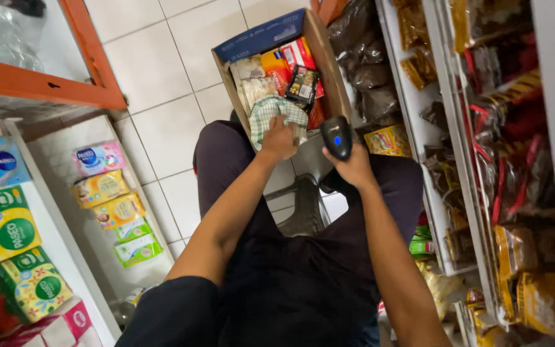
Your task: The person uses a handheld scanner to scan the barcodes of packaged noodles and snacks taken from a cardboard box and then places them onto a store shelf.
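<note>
The left hand reaches forward, fingers closed on a green-checked packet in the cardboard box on the person's lap. The right hand grips a black scanner beside it. Red, orange and dark packets fill the box; pastel tissue packs line the left shelf.

Green-white checked packet (under hand), black scanner, brown box.
</note>
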